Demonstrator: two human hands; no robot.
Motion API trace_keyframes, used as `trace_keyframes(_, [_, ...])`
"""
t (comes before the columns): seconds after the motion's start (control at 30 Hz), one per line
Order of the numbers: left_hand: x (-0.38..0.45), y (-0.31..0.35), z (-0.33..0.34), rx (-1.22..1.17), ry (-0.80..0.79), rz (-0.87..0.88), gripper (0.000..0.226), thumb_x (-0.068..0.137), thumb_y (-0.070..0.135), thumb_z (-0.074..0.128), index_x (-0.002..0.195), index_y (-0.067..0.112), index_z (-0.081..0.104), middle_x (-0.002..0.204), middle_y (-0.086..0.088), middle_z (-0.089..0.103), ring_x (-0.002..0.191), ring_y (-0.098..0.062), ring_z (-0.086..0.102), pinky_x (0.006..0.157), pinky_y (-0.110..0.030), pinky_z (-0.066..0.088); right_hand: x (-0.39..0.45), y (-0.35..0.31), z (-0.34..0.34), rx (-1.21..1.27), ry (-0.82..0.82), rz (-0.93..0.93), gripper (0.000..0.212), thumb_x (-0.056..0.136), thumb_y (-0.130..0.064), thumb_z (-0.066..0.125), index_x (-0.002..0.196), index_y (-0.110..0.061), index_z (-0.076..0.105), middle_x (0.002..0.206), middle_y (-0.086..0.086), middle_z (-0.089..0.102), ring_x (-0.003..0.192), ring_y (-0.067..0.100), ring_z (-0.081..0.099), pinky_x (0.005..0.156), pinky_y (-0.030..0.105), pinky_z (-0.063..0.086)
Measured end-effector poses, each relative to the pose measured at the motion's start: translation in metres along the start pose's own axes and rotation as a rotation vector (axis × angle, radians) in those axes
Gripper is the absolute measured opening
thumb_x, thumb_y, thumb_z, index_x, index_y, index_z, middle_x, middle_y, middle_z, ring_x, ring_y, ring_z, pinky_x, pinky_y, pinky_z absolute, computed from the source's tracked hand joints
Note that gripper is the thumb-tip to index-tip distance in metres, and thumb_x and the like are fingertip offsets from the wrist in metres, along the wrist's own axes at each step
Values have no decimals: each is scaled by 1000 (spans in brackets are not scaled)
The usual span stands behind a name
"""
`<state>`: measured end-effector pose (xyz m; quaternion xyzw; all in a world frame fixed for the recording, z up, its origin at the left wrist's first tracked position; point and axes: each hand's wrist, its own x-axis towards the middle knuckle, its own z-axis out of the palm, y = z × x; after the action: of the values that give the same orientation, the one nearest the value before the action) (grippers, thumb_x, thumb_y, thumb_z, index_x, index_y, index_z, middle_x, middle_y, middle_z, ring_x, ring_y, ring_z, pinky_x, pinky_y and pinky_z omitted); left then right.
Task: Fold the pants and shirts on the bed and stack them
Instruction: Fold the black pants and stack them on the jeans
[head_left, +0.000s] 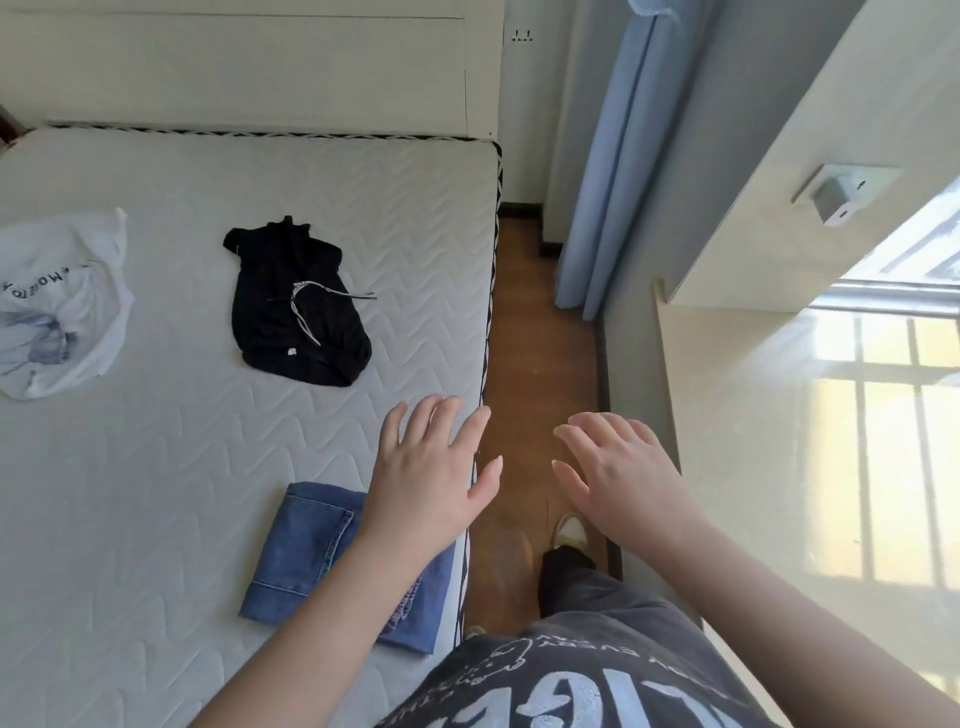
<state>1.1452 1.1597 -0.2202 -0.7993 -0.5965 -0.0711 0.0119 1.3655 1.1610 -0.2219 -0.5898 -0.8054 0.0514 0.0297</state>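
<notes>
Bed (156, 467) carries three garments: white shirt (57, 306) crumpled at left edge, black pants (296, 312) bunched mid-bed, folded jeans (306, 556) at right edge near front. Left hand (436, 478) and right hand (618, 478) both released, fingers spread, holding nothing.

Folded blue jeans (306, 561) lie flat near the bed's (156, 493) right edge. Black pants (296, 306) with a white drawstring lie crumpled farther up the mattress. A white printed shirt (57, 306) lies rumpled at left.
</notes>
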Motion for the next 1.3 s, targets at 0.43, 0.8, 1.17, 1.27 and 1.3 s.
trace_keyframes(0.43, [150, 6, 18, 64, -48, -197, 48, 89, 45, 41, 121, 17, 64, 119, -7, 63, 114, -30, 58, 105, -54, 39, 161, 114, -16, 11, -17, -159, 39, 92, -40, 59, 124, -18, 64, 121, 1, 65, 111, 23, 62, 94, 40, 50])
trace_keyframes(0.8, [163, -56, 24, 71, -84, -534, 48, 88, 43, 46, 125, 17, 64, 124, -8, 63, 117, -29, 58, 102, -52, 41, 275, 88, -17, 83, -60, -397, 38, 93, -32, 61, 126, -13, 63, 123, 5, 64, 115, 27, 60, 97, 42, 47])
trace_keyframes(1.17, [172, -156, 40, 33, -65, -752, 55, 90, 46, 34, 125, 16, 65, 124, -7, 63, 118, -28, 58, 104, -51, 40, 385, -8, 2, 2, -124, -643, 42, 97, -38, 53, 133, -16, 58, 132, 4, 60, 121, 25, 57, 101, 40, 44])
trace_keyframes(1.27, [175, -177, 38, 18, -56, -775, 56, 90, 45, 34, 125, 16, 66, 124, -7, 63, 118, -28, 59, 104, -52, 41, 408, -30, 9, -22, -156, -689, 46, 101, -43, 41, 140, -21, 50, 140, 0, 53, 129, 21, 50, 108, 37, 38])
trace_keyframes(1.3, [175, -183, 38, 19, -50, -780, 55, 90, 44, 34, 124, 15, 66, 123, -7, 64, 117, -28, 59, 103, -52, 42, 415, -36, 11, -19, -166, -700, 47, 101, -43, 40, 142, -22, 48, 142, -1, 51, 130, 21, 49, 109, 37, 36])
